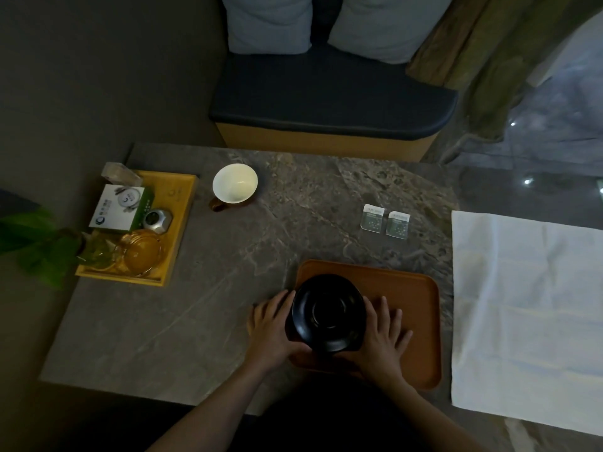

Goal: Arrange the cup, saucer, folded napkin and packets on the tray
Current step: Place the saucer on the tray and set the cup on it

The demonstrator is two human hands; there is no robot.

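A black saucer (328, 313) sits over the left part of the brown tray (404, 288), near me. My left hand (272, 331) holds its left rim and my right hand (383, 331) its right rim, fingers spread onto the tray. A cup (235, 183), white inside with a brown handle, stands on the stone table (293, 223) at the back left. Two small white packets (385, 220) lie side by side beyond the tray. A white napkin (522, 308) lies spread out flat at the right, hanging past the table's edge.
A yellow wooden tray (181, 223) at the left holds a box, a small metal object and a glass ashtray. Green leaves (36, 243) poke in beside it. A cushioned bench (332, 102) stands behind the table.
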